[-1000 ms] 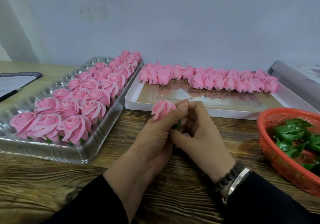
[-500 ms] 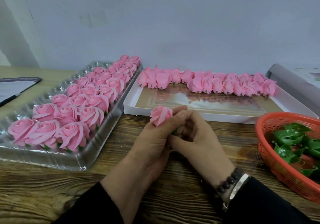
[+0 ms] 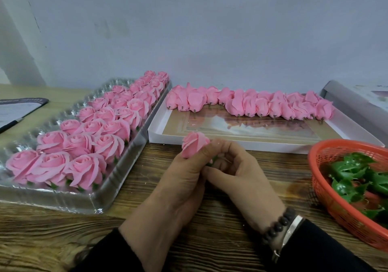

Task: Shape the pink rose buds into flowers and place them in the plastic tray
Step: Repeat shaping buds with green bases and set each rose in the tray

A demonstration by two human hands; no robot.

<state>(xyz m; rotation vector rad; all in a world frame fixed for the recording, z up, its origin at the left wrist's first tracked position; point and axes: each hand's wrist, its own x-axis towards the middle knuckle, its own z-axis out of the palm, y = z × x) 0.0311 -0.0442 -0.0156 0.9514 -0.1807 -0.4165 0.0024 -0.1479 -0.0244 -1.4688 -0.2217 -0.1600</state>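
Step in hand: you are working one pink rose bud [image 3: 194,145] between both hands, just in front of the white box [image 3: 252,145] — its petals look half-opened, not yet as spread as the finished ones.
Left hand [image 3: 180,179]: thumb and fingers curled round the bud's lower half, gripping it.
Right hand [image 3: 237,175]: fingers curled in at the bud's base, where a bit of green shows; it seems to pinch there, though the contact itself is hidden.
Next move: I'd judge the outer petals want easing outward with a light touch — they look soft and easily creased — then the flower goes into the plastic tray [image 3: 69,203] to your left.
Tray: shaped flowers [image 3: 84,141] fill the right-hand rows; open cups remain along the far-left side.
Supply: unshaped buds [image 3: 252,103] lie in a row at the back of the white box.
Nearby: an orange basket [image 3: 327,187] of green leaves [image 3: 352,177] at your right, well apart from the tray.
In the way: nothing lies between your hands and the tray; mind the near flowers when reaching over.
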